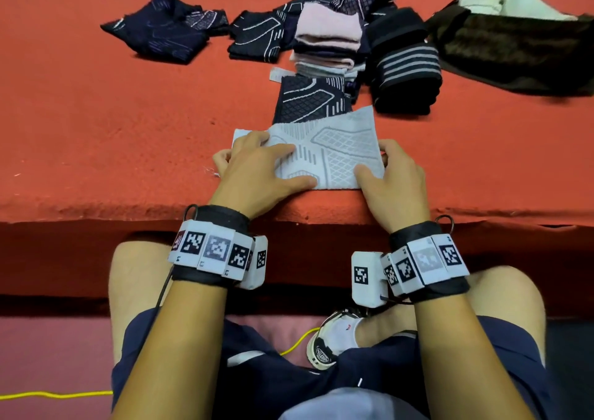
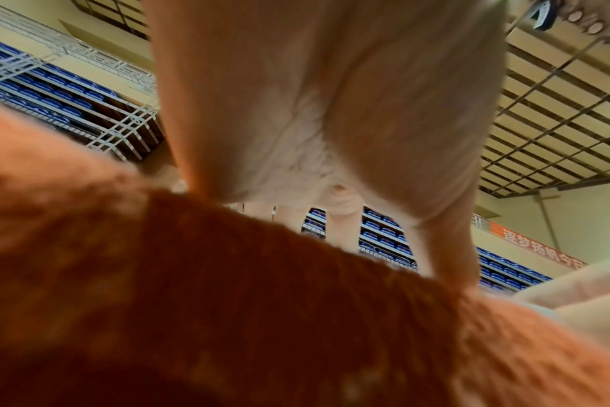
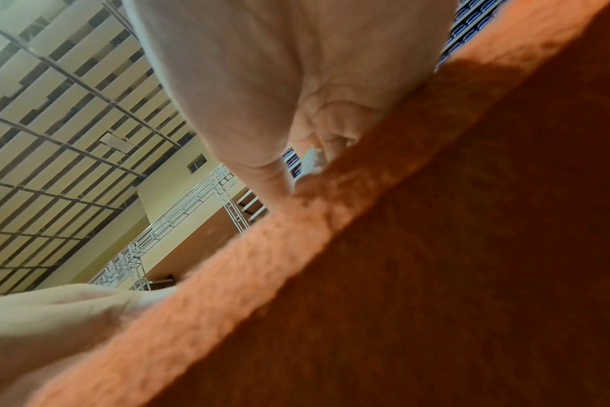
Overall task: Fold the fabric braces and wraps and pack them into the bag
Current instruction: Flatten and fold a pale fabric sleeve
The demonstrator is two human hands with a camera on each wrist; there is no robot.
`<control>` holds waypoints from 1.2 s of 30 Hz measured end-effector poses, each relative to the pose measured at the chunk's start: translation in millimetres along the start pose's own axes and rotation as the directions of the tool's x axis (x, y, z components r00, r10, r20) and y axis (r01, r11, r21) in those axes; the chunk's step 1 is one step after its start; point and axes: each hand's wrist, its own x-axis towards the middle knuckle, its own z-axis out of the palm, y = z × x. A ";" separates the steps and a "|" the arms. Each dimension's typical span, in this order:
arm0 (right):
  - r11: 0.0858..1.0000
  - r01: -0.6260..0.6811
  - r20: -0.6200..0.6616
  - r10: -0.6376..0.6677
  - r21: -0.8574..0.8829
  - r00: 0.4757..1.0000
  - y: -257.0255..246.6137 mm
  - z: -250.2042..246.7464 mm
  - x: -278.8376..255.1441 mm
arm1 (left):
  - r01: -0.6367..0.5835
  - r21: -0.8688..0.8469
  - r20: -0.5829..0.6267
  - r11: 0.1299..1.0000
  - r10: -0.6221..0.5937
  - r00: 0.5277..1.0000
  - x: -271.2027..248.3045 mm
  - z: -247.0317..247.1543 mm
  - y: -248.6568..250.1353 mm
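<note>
Going left to right across the head view: the left hand (image 1: 257,165) is laid flat on the left end of the white brace (image 1: 334,156), fingers spread and pointing right across the knit, so that end is pressed down, not pinched. The brace itself is lying on the red mat (image 1: 96,130) right at the near edge, dead centre between both wrists, with its long axis running left to right. Its far right corner is kicked up toward the dark patterned brace (image 1: 308,98) just behind it.

Then the right hand (image 1: 392,175): the right end is gripped there, thumb on top of the fabric and fingers curled round the edge. In the right wrist view a bit of white cloth can be seen under the fingertips, though how deep the grip goes can't be told.

Since the piece lies crosswise and a hand is parked on each short end, neither is really nearer. A fold end over end is probably what's coming, the right end most likely carried over onto the pinned left end.

Farther right at the back, the bag (image 1: 514,34) is lying open, well apart from the hands.
</note>
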 end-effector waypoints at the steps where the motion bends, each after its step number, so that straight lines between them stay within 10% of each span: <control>1: 1.000 0.002 -0.006 -0.002 0.004 1.000 -1.5 1.1 0.6 | 0.006 -0.012 -0.006 1.000 -0.006 1.000 1.5 0.4 0.9; 16: 0.999 0.039 -0.018 -0.039 0.005 0.999 -20.7 -0.8 17.1 | 0.036 -0.009 -0.110 0.999 -0.037 0.993 8.9 8.0 8.8; 29: 0.898 0.059 0.222 -0.171 0.435 0.960 -41.9 13.3 -4.0 | -0.105 -0.069 0.003 0.992 0.106 0.994 12.7 2.4 9.3; 36: 0.927 0.127 0.199 -0.207 0.353 0.958 -49.1 27.3 -3.7 | -0.124 -0.497 -0.116 0.859 0.076 0.990 13.9 -12.3 -9.8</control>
